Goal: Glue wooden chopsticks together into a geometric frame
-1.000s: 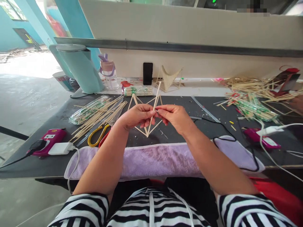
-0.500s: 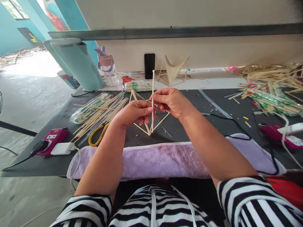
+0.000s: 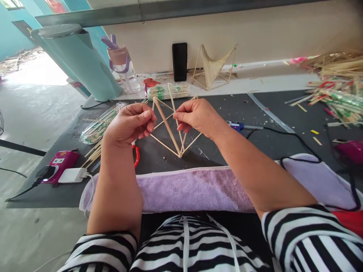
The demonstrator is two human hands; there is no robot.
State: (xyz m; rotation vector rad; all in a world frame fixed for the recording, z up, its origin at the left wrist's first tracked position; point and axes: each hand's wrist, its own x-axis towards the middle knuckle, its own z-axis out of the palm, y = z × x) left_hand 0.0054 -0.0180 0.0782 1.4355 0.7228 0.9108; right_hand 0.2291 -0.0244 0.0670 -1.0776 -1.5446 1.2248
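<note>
In front of me a frame of thin wooden sticks [image 3: 167,126] stands on the dark tabletop, several sticks meeting at a low corner near the towel. My right hand [image 3: 195,115] is closed, thumb and fingertips pinching a slanting wooden stick [image 3: 171,94] whose upper end rises above the hand. Its lower part runs down beside the frame; whether it touches the corner I cannot tell. Left of the frame, my left hand [image 3: 132,121] is raised with fingers curled and thumb against the forefinger. Anything between those fingertips is hidden.
A purple towel [image 3: 184,190] lines the front edge. Left are loose sticks [image 3: 95,153], a red handle [image 3: 137,156] and a magenta power socket [image 3: 62,162]. A blue glue gun [image 3: 236,125] lies right. Behind stand a phone [image 3: 179,62], a finished-looking stick model [image 3: 211,68], a bottle [image 3: 124,71] and a jug [image 3: 82,60].
My left hand has let go of the stick and moved left, away from the frame. My right hand still pinches the stick, which now leans left at the top. The view has tilted down.
</note>
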